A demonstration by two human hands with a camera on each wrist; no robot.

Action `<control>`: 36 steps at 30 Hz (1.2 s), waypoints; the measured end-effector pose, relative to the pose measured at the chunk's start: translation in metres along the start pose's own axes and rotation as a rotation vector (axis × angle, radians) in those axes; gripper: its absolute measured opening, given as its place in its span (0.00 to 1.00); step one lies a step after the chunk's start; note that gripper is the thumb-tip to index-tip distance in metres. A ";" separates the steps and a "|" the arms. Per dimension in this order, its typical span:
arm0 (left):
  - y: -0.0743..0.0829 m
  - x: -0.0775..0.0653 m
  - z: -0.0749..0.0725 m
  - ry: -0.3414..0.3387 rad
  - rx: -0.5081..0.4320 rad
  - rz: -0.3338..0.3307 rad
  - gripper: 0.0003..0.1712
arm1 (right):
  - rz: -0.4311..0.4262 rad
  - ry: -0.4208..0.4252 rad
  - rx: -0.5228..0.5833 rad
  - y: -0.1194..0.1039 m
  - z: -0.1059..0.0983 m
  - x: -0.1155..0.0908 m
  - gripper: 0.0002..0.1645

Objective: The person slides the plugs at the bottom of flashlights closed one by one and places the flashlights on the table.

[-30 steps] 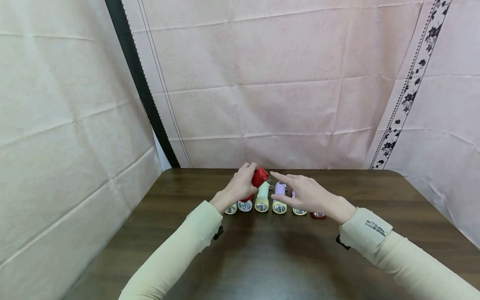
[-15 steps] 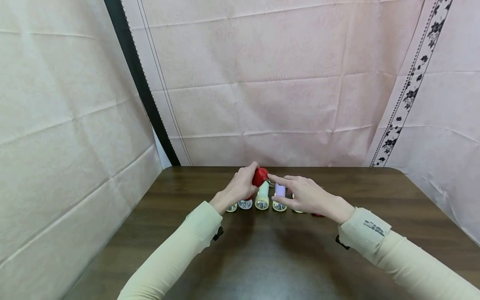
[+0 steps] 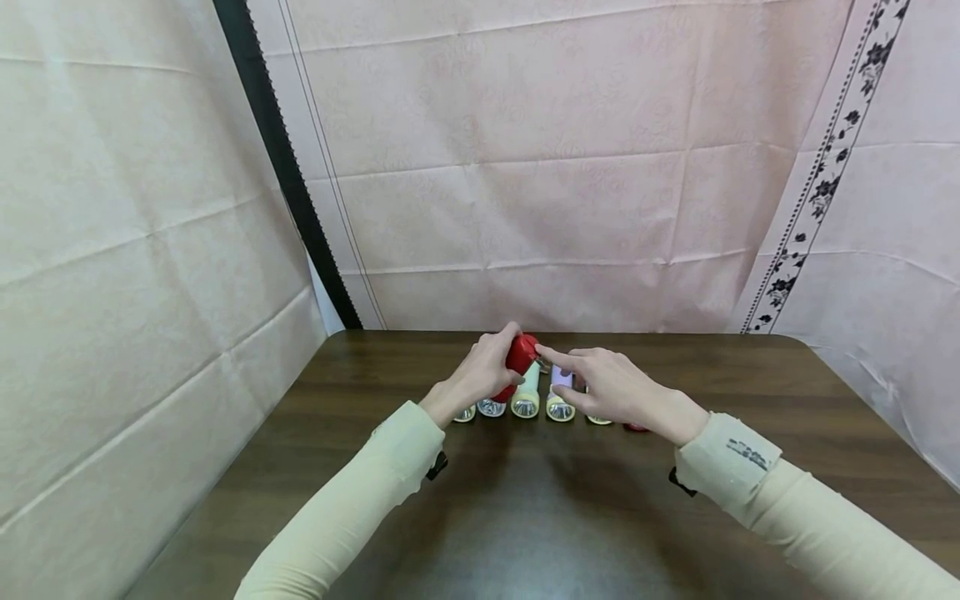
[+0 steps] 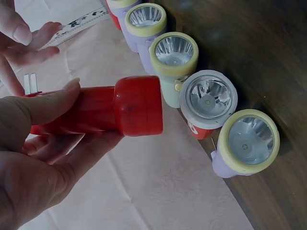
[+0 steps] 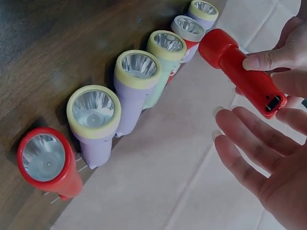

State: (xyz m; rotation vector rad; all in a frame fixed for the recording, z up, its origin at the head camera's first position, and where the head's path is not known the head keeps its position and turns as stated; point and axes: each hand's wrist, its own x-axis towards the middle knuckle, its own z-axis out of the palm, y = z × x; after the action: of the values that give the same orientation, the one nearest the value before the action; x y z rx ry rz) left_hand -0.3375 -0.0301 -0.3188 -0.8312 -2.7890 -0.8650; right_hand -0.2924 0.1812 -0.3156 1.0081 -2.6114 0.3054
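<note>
My left hand (image 3: 474, 372) grips a red flashlight (image 4: 103, 110) round its barrel, with the thumb lying along its upper side in the left wrist view. Two metal prongs (image 4: 30, 83) stick out near its tail end. The tail, with a dark slot (image 5: 274, 103), faces my right hand (image 3: 609, 387). In the right wrist view, the right index fingertip is at the tail end, apparently touching it. The other right fingers (image 5: 249, 143) are spread and hold nothing. The red flashlight is lifted above a row of flashlights.
Several flashlights lie in a row with lenses facing me: a red one (image 5: 48, 160), purple ones (image 5: 96, 124), a mint one (image 4: 172, 62), and a white-rimmed red one (image 4: 208, 98). The brown wooden table (image 3: 495, 517) meets a pale cloth backdrop (image 3: 525, 167) behind.
My right hand has moved slightly left, bringing its index finger to the tail of the flashlight. The red flashlight has tilted a little in my left hand, which otherwise stays put.
</note>
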 end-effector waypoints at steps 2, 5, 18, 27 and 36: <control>-0.001 -0.001 0.000 -0.008 -0.003 0.002 0.31 | -0.019 0.015 -0.007 0.000 0.002 0.000 0.35; -0.002 -0.002 0.002 -0.016 -0.005 -0.010 0.32 | -0.043 0.037 -0.012 -0.001 0.005 0.000 0.33; 0.002 -0.003 0.004 0.018 0.008 0.047 0.31 | -0.039 0.119 -0.092 -0.002 0.005 0.000 0.31; 0.004 -0.003 0.003 0.013 -0.003 0.063 0.30 | -0.030 0.128 -0.105 -0.003 0.004 0.001 0.31; 0.006 -0.002 0.005 0.004 0.006 0.087 0.30 | -0.042 0.168 -0.105 -0.002 0.006 0.000 0.30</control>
State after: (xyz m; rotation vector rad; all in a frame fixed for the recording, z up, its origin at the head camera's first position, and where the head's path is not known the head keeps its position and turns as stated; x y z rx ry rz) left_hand -0.3324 -0.0239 -0.3202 -0.9402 -2.7276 -0.8428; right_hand -0.2928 0.1780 -0.3215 0.9564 -2.4257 0.2295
